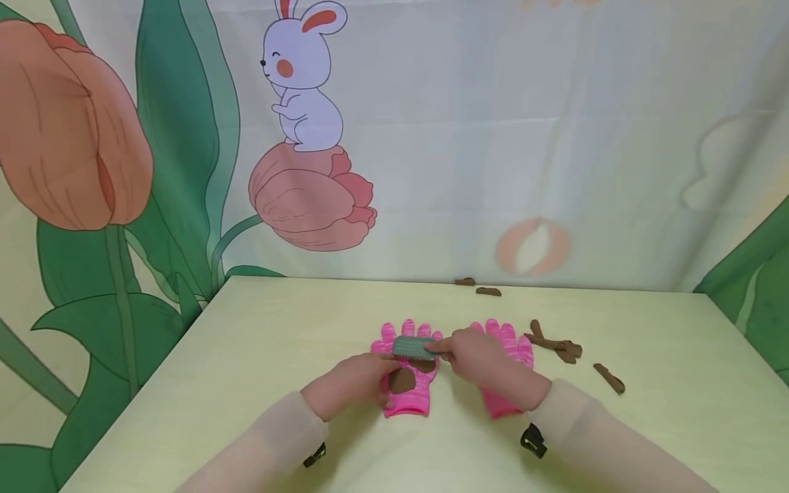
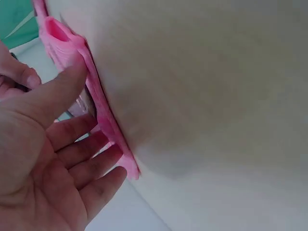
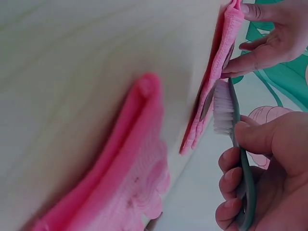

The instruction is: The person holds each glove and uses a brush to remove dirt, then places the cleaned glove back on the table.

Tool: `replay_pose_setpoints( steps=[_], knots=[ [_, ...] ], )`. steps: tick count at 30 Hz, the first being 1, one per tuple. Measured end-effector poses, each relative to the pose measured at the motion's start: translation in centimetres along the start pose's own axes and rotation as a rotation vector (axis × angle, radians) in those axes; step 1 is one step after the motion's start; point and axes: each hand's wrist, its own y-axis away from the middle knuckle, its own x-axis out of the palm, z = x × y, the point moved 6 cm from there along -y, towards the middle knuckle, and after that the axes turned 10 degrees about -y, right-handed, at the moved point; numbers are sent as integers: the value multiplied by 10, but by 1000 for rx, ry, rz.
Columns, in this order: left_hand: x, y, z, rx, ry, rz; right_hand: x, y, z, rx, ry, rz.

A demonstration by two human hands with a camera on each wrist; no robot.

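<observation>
In the head view a pink striped knit glove (image 1: 420, 394) lies on the table with its fingers pointing away. Brown patches (image 1: 402, 381) sit on its palm. My left hand (image 1: 354, 385) presses along the glove's left side, thumb near the cuff and fingers loosely spread, as the left wrist view shows. My right hand (image 1: 481, 357) grips a green-grey scrubbing brush (image 1: 409, 347) by its handle. White bristles (image 3: 223, 108) face the glove, right at a brown patch. A second pink glove (image 1: 520, 352) lies to the right, partly hidden under my right forearm.
Several brown strips (image 1: 557, 346) lie right of the second glove, with another strip (image 1: 610, 378) farther right. Two small brown pieces (image 1: 489, 292) are at the table's back edge. Behind the table (image 1: 277, 329) hangs a printed curtain (image 1: 431, 137) with a rabbit and tulips.
</observation>
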Motion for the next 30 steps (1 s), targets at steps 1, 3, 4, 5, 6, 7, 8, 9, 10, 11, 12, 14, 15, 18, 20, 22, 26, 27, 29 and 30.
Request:
replay_pose_setpoints(
  steps=[1,3,4,5,6,7,8,9,10,11,12,14,15,18,20,22,26,27,29,30],
  knots=[
    [0,-1,0,0,-12,12,0,1,0,2,-2,0],
    [0,-2,1,-9,-37,22,-1,6,-2,1,-3,3],
    [0,-2,1,-15,-43,27,-2,8,-4,-2,-3,5],
    [-1,-2,1,-22,-53,31,-3,11,-5,-8,-5,7],
    [-1,-3,1,-28,-63,33,-5,14,-6,-12,-14,10],
    [-1,-3,2,-34,-69,37,-7,17,-7,-15,-12,17],
    [-1,-3,2,-39,-75,41,-9,20,-8,-19,-13,24],
    [-1,-3,2,-40,-76,46,-12,23,-8,-21,-12,26],
    [-1,-3,2,-36,-74,48,-16,25,-8,-22,11,18],
    [0,-3,2,-30,-72,50,-20,27,-7,-29,39,2],
    [1,-4,2,-19,-70,52,-24,29,-5,-40,69,-17],
    [2,-5,1,14,-75,51,-30,30,-1,-59,130,-61],
    [2,-6,0,28,-73,54,-32,30,1,-67,142,-79],
    [4,-9,-2,44,-75,74,-26,29,5,-98,127,-64],
    [5,-10,-2,26,-84,98,-18,29,4,-94,83,-23],
    [5,-11,-2,-4,-88,117,-11,31,0,-79,61,10],
    [2,-10,0,-41,-95,129,-14,39,-9,-58,77,8],
    [1,-10,1,-47,-89,129,-18,40,-10,-52,93,-1],
    [1,-10,2,-44,-81,131,-26,40,-8,-64,161,-43],
    [2,-10,3,-44,-77,132,-30,39,-7,-70,184,-62]
  ],
)
